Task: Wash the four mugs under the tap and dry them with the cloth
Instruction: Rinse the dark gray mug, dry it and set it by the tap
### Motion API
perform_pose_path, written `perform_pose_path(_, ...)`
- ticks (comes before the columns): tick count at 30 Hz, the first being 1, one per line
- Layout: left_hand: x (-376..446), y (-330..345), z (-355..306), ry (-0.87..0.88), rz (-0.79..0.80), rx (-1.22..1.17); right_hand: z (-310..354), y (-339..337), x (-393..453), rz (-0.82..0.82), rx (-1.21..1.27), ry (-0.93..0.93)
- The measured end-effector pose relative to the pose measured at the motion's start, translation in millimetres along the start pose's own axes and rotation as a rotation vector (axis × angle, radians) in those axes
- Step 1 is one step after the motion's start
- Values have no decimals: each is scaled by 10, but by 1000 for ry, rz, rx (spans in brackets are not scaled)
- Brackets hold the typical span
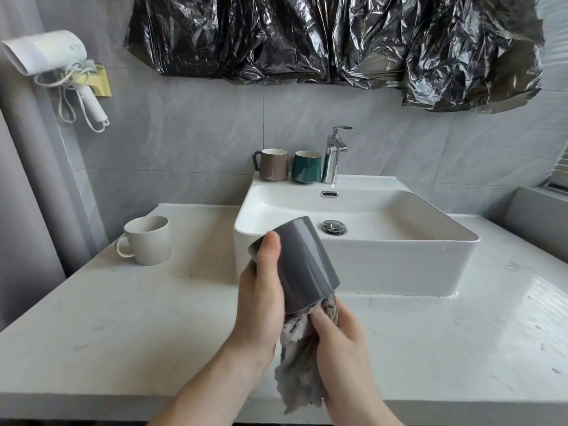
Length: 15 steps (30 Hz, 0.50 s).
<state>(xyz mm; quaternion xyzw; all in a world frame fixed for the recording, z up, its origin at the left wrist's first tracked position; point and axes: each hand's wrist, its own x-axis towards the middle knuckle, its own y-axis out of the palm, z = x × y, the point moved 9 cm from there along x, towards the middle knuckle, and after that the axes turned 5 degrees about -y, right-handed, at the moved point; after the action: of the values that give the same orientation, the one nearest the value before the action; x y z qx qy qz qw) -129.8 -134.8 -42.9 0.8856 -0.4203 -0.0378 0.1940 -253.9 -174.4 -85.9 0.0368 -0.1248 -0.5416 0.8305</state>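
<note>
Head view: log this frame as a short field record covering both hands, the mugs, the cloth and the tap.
left hand: grips the grey mug, tilted, mouth down toward the cloth
right hand: pushes the grey cloth into the mug's mouth
white mug: upright on the counter, left of the sink
brown mug: upright on the sink's back ledge
green mug: upright between the brown mug and the tap
tap: no water visible
</note>
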Motion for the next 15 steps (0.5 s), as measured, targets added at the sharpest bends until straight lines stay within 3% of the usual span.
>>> perform_pose_path(4, 59, -39, -74, 83, -88, 34, -4, 99, -63, 31, 246, 179)
perform_pose_path(8, 131, -123, -88, 137, -130, 110, 19, 107, -164, 111, 177, 195)
perform_pose_path(11, 120, -165, -16, 116, -117, 118, 2, 73, -179, 128, 222, 291)
perform_pose_path(15, 36, -151, 80, 86, -4, 138, 116, -130, -12, 8, 280, 298)
